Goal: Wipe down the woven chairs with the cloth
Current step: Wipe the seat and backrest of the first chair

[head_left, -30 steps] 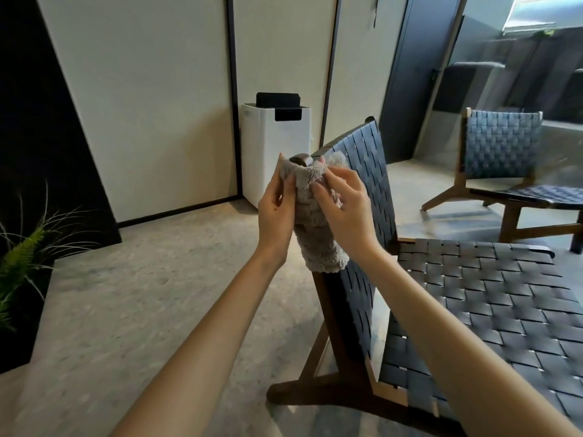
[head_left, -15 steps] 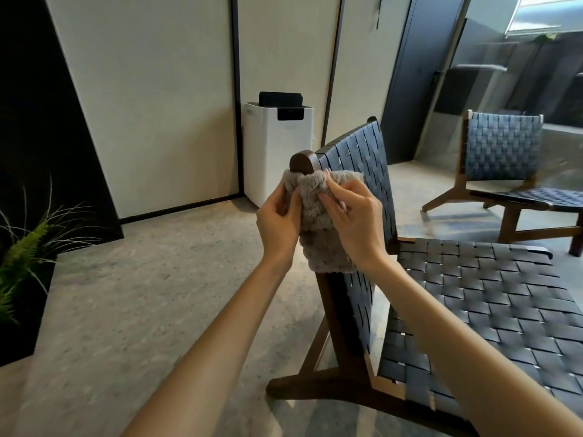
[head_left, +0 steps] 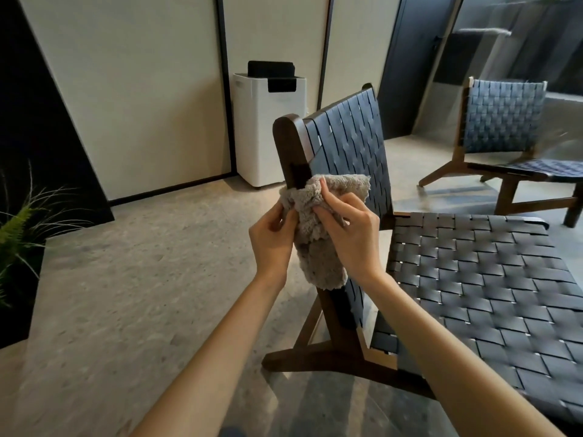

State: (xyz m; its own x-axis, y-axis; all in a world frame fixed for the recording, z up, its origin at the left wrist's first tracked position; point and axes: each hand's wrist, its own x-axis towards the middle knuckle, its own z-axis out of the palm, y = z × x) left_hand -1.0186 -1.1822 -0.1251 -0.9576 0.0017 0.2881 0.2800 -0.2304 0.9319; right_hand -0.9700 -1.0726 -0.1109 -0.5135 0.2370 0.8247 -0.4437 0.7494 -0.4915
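Note:
A fluffy grey cloth (head_left: 318, 247) is wrapped round the dark wooden back post (head_left: 291, 146) of the near woven chair (head_left: 473, 279), about halfway down the post. My left hand (head_left: 273, 241) grips the cloth from the left side of the post. My right hand (head_left: 350, 234) pinches it from the right, fingers curled into the pile. The post's rounded top stands bare above the cloth. A second woven chair (head_left: 501, 118) stands at the back right.
A white appliance with a black top (head_left: 268, 127) stands against the panelled wall behind the chair. A green plant (head_left: 15, 225) in a dark planter is at the left edge. Speckled stone floor (head_left: 142, 263) lies left of the chair.
Both hands have slid the cloth down the back post from its rounded top to about halfway down. The top of the post has come into sight.

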